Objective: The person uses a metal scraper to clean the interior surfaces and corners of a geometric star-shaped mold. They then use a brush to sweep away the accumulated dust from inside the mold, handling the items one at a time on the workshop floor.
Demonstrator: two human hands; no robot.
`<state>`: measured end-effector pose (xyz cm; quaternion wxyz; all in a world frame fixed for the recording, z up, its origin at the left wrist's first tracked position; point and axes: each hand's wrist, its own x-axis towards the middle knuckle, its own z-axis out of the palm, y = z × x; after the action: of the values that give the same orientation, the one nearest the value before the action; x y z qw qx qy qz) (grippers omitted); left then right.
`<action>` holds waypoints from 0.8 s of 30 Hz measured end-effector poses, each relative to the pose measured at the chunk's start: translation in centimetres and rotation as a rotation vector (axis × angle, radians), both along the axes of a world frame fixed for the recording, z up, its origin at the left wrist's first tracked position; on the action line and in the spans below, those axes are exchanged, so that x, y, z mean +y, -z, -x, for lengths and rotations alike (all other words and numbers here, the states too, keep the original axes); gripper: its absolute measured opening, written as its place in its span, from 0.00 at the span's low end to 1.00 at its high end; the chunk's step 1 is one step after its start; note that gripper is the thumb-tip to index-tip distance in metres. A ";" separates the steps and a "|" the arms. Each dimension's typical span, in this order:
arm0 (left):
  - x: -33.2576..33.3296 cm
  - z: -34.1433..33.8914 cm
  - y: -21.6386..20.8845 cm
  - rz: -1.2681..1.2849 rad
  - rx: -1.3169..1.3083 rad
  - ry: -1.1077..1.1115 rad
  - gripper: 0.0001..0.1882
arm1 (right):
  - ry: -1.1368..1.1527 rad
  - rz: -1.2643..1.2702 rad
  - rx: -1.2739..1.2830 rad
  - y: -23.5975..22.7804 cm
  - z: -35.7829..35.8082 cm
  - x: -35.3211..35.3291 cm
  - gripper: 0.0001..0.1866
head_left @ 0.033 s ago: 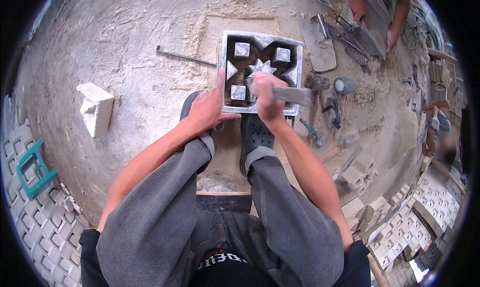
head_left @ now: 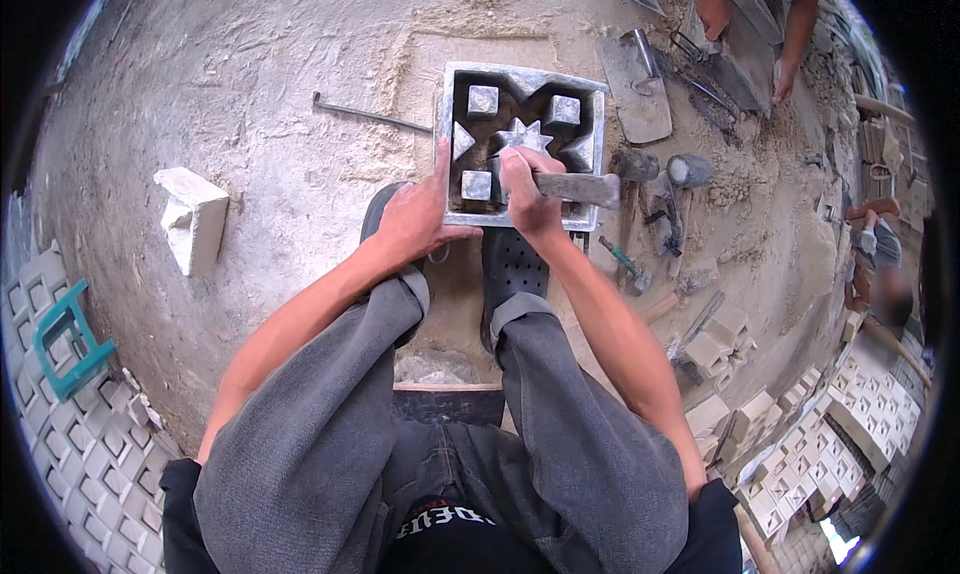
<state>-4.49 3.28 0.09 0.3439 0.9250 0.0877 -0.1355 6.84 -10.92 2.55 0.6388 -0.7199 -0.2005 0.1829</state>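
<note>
A square metal mould [head_left: 451, 84] stands on the dusty ground near my feet. Inside it are raised square blocks, triangular side pieces and a star-shaped centre [head_left: 523, 137]. My left hand [head_left: 415, 212] lies against the mould's near left corner, fingers stretched along the side wall and thumb apart along the near edge. Over the near right part of the mould, my right hand [head_left: 533, 194] is closed round a flat wooden bar-like tool [head_left: 582, 189]. One end of the tool sticks out to the right past the rim; its other end is hidden by my hand.
A metal rod [head_left: 370, 114] lies left of the mould. To the right are a flat trowel [head_left: 637, 89], mallets [head_left: 688, 171] and a green-handled tool [head_left: 625, 264]. Another person's hands [head_left: 714, 16] hold a grey plate. A pale block [head_left: 192, 221] sits left; patterned blocks [head_left: 810, 474] stand lower right.
My right hand has shifted slightly down and left with the wooden tool, which now looks sharper. My left hand and the mould have stayed in place.
</note>
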 end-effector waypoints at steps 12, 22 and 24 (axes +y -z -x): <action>0.2 0.2 0.1 -0.037 0.060 0.023 0.73 | -0.033 0.099 0.029 0.0 0.6 -0.4 0.19; 0.4 0.7 0.6 -0.005 0.068 -0.019 0.73 | 0.284 -0.317 0.030 -3.4 2.2 1.8 0.12; 0.7 1.1 0.5 -0.021 0.012 -0.030 0.73 | 0.333 -0.298 -0.015 -3.5 3.8 2.1 0.15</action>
<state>-5.58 3.94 -0.45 0.3354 0.9265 0.1048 -0.1348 3.02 -8.86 6.01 0.7578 -0.6423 -0.1085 0.0377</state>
